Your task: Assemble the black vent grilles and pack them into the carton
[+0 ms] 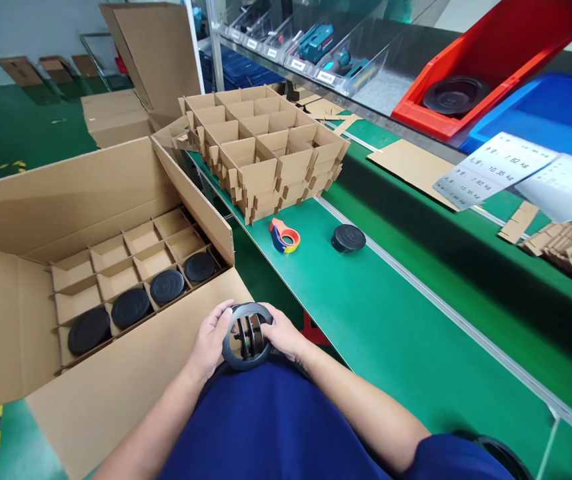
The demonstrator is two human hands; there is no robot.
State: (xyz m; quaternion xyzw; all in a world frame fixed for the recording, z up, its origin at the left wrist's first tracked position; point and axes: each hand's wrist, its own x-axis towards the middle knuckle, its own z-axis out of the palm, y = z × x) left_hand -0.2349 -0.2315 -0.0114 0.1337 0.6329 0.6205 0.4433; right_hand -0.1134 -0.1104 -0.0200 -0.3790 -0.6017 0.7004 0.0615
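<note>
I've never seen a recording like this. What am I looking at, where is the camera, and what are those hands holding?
This picture comes from a camera worn on a person's head, looking forward and down, so the bare arms and blue shirt at the bottom are the wearer's own. No machine is involved. The left hand and right hand together hold a round black ribbed part in front of the shirt.

To the left stands an open cardboard carton with a divider grid, and four black discs sit in its nearest row of cells. Ahead, a green belt carries a small orange, blue and yellow item, another black disc and a stacked cardboard divider.
</note>
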